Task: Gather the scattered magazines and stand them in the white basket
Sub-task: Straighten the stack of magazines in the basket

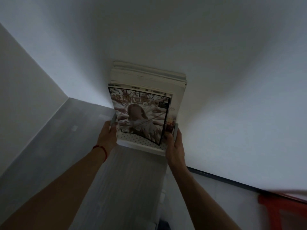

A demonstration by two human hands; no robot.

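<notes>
Clasping perforated white basket point(141, 143), glossy magazines point(141, 113) upright, left hand point(107, 136), right hand point(175, 146)

Grey wood-grain plank floor point(126, 188), dim light, runs up to a plain white wall point(216, 80). On the floor, hard against that wall: 1 white perforated basket point(141, 144), packed with upright magazines point(146, 80). Whether the basket base fully rests on the floor cannot be told. Right of the basket, along the wall's foot: 1 red-orange frame point(272, 211), blurred, partly out of view.
</notes>
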